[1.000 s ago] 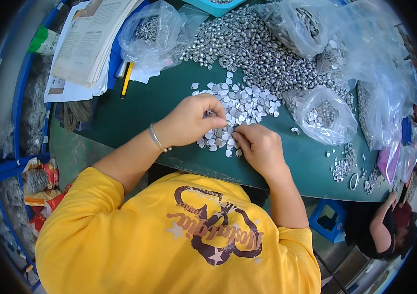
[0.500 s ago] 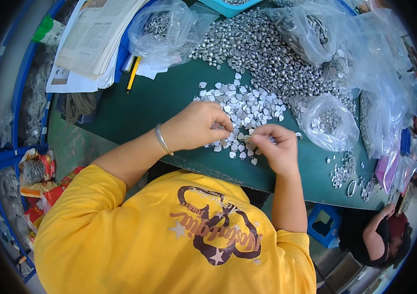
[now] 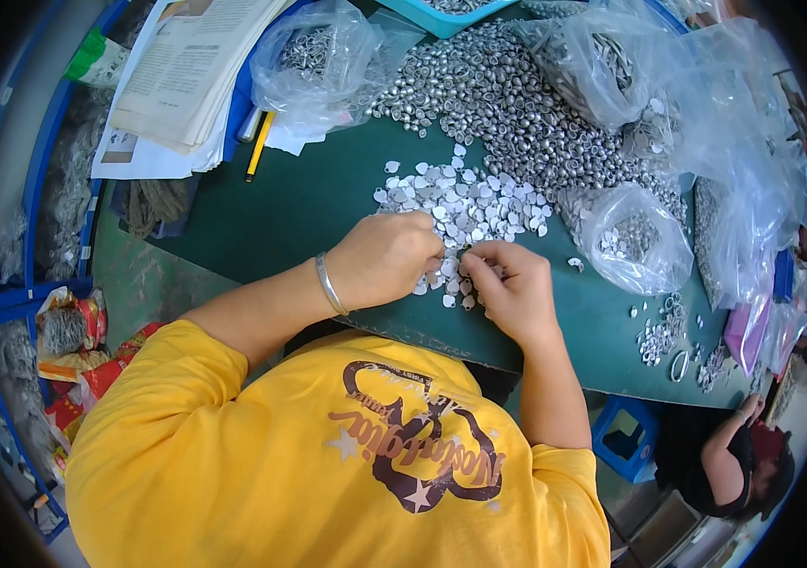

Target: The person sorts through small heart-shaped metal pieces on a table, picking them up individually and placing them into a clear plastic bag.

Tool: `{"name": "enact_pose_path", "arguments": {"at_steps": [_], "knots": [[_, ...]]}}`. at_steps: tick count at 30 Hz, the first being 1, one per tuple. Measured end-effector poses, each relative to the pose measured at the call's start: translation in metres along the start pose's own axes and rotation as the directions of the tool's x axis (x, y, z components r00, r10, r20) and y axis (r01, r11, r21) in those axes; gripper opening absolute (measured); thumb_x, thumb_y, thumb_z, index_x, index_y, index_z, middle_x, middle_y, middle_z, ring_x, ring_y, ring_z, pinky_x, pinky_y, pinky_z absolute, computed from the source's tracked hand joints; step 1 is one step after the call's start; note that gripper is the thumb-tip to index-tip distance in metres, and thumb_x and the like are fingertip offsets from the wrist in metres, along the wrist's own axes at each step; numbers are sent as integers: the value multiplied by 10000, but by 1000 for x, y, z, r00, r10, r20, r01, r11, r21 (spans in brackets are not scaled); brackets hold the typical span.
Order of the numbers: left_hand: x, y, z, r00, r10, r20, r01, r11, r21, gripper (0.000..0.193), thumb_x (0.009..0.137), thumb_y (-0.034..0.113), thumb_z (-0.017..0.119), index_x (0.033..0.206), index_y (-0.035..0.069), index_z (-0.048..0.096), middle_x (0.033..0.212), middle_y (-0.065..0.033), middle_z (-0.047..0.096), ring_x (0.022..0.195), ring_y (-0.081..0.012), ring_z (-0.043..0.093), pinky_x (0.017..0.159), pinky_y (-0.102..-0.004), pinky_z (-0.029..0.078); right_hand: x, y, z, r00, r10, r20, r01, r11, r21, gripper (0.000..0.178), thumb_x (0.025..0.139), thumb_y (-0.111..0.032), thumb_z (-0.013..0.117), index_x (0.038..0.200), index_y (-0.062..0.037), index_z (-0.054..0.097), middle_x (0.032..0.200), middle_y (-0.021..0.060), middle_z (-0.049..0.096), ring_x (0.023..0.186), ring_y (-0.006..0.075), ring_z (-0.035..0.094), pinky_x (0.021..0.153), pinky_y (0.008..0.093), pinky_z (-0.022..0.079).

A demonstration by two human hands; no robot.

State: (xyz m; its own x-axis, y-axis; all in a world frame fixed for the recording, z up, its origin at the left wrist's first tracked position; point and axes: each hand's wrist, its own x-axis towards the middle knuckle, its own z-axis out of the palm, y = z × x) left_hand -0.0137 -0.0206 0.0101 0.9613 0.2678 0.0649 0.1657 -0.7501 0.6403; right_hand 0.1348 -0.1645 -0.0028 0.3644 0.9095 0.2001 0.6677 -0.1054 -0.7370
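A heap of small flat, whitish heart-shaped metal pieces lies on the green tabletop. My left hand, with a silver bangle at its wrist, is closed at the near left side of this heap. Close by on the right, my right hand has its thumb and forefinger pinched together over the near edge of the heap. What either hand holds is hidden by the fingers or too small to make out. Beyond the flat pieces spreads a large pile of rounded silver metal parts.
Clear plastic bags of parts stand at the right, another bag at the far left. Papers and a yellow pen lie left. Small metal bits sit near right. Another person is at lower right, beside a blue stool.
My left hand has turned over knuckles-up and moved slightly nearer to me. My right hand has shifted a little left, and its thumb and forefinger now meet.
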Motion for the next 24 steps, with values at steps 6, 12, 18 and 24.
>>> {"name": "enact_pose_path", "arguments": {"at_steps": [6, 12, 18, 24], "knots": [[4, -5, -6, 999, -47, -24, 40, 969, -242, 51, 815, 65, 663, 842, 21, 665, 797, -106, 617, 705, -235, 612, 644, -314, 494, -6, 3, -31, 887, 399, 231, -450, 639, 624, 66, 808, -28, 661, 846, 24, 679, 677, 20, 615, 552, 93, 548, 501, 212, 416], [11, -9, -15, 840, -283, 463, 522, 188, -832, 130, 900, 127, 571, 921, 2, 596, 823, -97, 627, 637, -142, 572, 525, -242, 455, -10, -4, -4, 999, -23, 37, 29, 983, -183, 108, 769, -73, 708, 868, -40, 680, 737, 129, 628, 595, 274, 595, 547, 347, 478], [7, -10, -9, 872, -291, 393, 458, 204, -865, 118, 837, 121, 645, 893, 21, 619, 758, -52, 591, 592, -130, 540, 494, -241, 424, -12, 12, -23, 866, 425, 262, -448, 429, 784, 80, 855, -78, 648, 871, -9, 610, 722, 4, 582, 585, 70, 501, 494, 203, 387], [2, 2, 3, 1000, -6, -15, 6, 1000, -2, 129, 749, 157, 725, 824, 58, 695, 770, -91, 582, 714, -267, 605, 636, -345, 497, -16, 0, -27, 967, 224, 121, -243, 954, 173, 109, 791, -77, 718, 877, -17, 687, 714, 69, 645, 611, 141, 586, 549, 271, 455]]}}
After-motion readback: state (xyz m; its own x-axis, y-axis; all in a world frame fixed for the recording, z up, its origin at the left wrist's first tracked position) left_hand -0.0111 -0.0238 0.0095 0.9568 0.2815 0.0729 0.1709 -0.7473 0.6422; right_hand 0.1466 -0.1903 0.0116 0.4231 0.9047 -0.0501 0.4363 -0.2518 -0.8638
